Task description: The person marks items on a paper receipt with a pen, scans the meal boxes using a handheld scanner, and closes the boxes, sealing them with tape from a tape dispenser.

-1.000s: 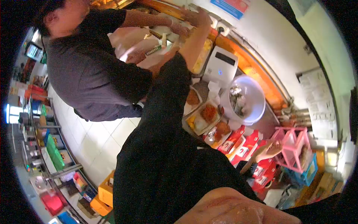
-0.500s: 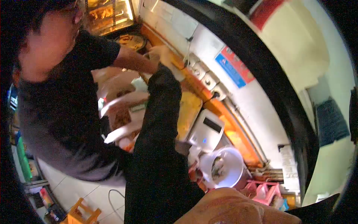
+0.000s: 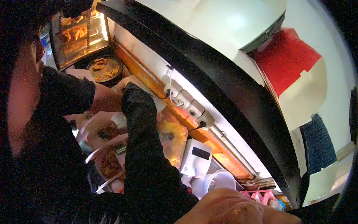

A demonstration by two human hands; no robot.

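1. Nearest, the left arm (image 3: 143, 128) in its black sleeve is reaching up the view towards the round pan (image 3: 105, 76); the right hand is staying out of view, so its fingers cannot be judged

2. On the near side of the pan, well apart from it, a pale tub (image 3: 220, 181) is standing beside a white device (image 3: 196, 158); the device's dark display is showing no figures that can be read, and no brand is legible

3. Closer to the pan, a tray with something yellow (image 3: 174, 136) is lying to the right of the sleeve, while a co-worker's forearm (image 3: 106, 98) is crossing just short of the pan and passing behind the cuff

4. Just beside the pan, on its right, the left hand (image 3: 130, 80) is hovering at the cuff's end; its fingers are blurring and partly hiding, so whether they are open, closed or gripping anything cannot be told

5. From those fingers the pan is lying a little farther off and to the left, holding fried-looking pieces (image 3: 100, 64); being round, it is offering no clear long axis, and the left hand is the nearer one

6. Beyond the pan, a lit display case (image 3: 76, 37) is glowing, with no writing on it that can be read
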